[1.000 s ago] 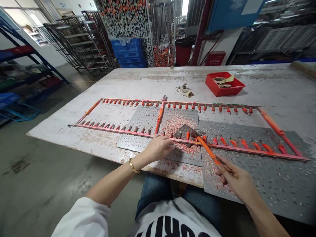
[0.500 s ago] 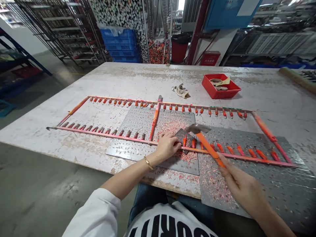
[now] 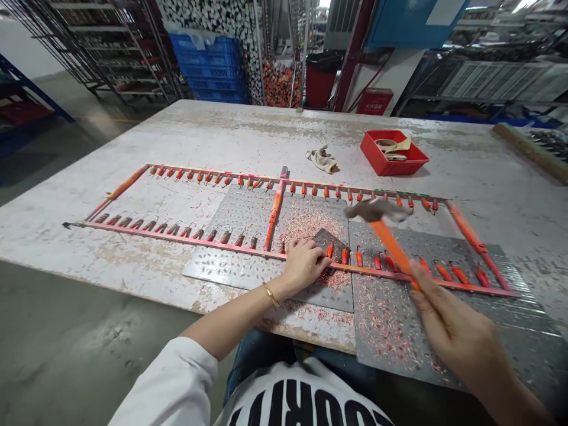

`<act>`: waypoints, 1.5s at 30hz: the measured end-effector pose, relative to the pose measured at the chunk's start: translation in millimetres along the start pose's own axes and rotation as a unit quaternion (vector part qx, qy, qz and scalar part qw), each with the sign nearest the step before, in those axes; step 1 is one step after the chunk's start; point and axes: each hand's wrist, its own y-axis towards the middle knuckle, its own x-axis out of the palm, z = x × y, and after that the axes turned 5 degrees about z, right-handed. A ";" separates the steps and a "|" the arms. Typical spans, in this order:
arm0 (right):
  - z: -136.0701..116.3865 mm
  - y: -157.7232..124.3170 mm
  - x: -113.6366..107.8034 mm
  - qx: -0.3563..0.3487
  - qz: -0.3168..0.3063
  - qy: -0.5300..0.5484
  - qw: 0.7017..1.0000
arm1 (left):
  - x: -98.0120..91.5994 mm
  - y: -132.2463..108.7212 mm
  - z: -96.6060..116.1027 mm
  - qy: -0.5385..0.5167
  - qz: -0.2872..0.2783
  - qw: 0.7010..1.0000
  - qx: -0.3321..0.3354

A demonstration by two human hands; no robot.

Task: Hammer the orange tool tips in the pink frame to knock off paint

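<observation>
- Because the orange-handled metal hammer (image 3: 390,242) looks head-heavy, our right hand (image 3: 464,331) clamps it low.
- Our left hand (image 3: 305,264) covers the rectangular pink-orange metal frame (image 3: 274,216); finger hold unclear.

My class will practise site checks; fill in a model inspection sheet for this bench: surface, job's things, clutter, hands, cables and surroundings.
Surface: white table, worn in patches; grey sheets partly under the frame.
Job's things: long frame lined with hooked pieces, many orange; hammer, its head blurred, above the frame; dark plate by the near rail.
Clutter: pinkish flakes over the sheets; crumpled cloth; red tray holding a tape roll.
Left hand: curled at the near rail; grip partly hidden.
Right hand: closed around the hammer.
Cables: nothing seen.
Surroundings: blue crates, dark rack and red box beyond the table.
</observation>
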 end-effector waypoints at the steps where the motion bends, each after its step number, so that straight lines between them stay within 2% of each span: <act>1: 1.3 -2.3 5.6 -0.001 -0.032 -0.007 0.999 | 0.4 -0.7 -0.4 0.003 0.000 1.000 0.003; 4: 6.3 -5.9 18.6 0.007 -0.118 -0.029 0.993 | 0.4 -2.3 -0.7 0.012 -0.003 1.000 0.015; 6: 7.8 -2.7 16.0 0.004 -0.121 -0.036 0.992 | 0.5 -2.8 -0.6 0.016 -0.001 1.000 0.020; 8: 6.3 3.5 4.7 -0.005 -0.102 -0.025 0.994 | 1.3 -3.0 -0.6 0.015 0.004 1.000 0.021; 11: 1.7 9.7 -12.4 0.009 -0.019 0.002 1.000 | 3.5 -3.4 -1.4 0.011 0.015 1.000 0.022; 13: 0.2 8.0 -13.2 0.019 0.030 -0.006 0.999 | 4.4 -3.6 -1.9 0.010 0.019 0.999 0.026; 14: 0.2 5.7 -9.8 0.014 0.028 -0.019 0.999 | 4.5 -3.7 -2.1 0.011 0.019 0.999 0.027; 18: 2.9 -2.8 11.8 -0.031 -0.097 -0.060 0.993 | 4.1 -3.9 -2.3 0.022 0.015 0.999 0.028; 20: 3.7 -1.7 13.1 -0.037 -0.117 -0.068 0.990 | 4.5 -4.0 -2.6 0.025 0.018 0.999 0.029; 22: 2.7 2.7 4.5 -0.043 -0.096 -0.071 0.992 | 5.4 -4.0 -3.1 0.022 0.024 0.999 0.031; 25: -1.7 9.5 -13.6 -0.047 -0.015 -0.049 0.998 | 7.0 -4.0 -3.8 0.020 0.029 0.999 0.029; 28: -4.6 8.3 -15.5 -0.037 0.060 -0.031 0.997 | 7.8 -4.1 -4.2 0.025 0.032 0.999 0.029; 30: -2.7 2.6 -4.9 -0.051 0.034 -0.053 0.997 | 7.9 -4.2 -4.4 0.027 0.033 0.999 0.032; 33: 4.9 -5.5 11.7 -0.066 -0.067 -0.091 0.991 | 8.0 -4.3 -4.6 0.032 0.035 0.998 0.036; 35: 8.5 -5.7 11.7 -0.053 -0.090 -0.101 0.989 | 8.7 -4.4 -4.8 0.032 0.035 0.998 0.036; 38: 4.4 2.8 -5.2 -0.038 -0.050 -0.088 0.994 | 10.6 -4.4 -5.5 0.025 0.040 0.998 0.035; 40: -2.7 9.5 -16.8 -0.031 0.013 -0.065 0.997 | 11.6 -4.4 -6.1 0.023 0.042 0.998 0.033; 42: -8.1 12.0 -19.4 -0.031 0.072 -0.057 0.995 | 11.7 -4.4 -6.5 0.022 0.039 0.998 0.034; 43: -9.1 11.0 -16.4 -0.039 0.080 -0.063 0.994 | 11.4 -4.4 -6.6 0.023 0.037 0.999 0.034; 45: -6.8 5.1 -4.4 -0.065 0.043 -0.088 0.993 | 10.3 -4.4 -6.3 0.025 0.036 0.998 0.035</act>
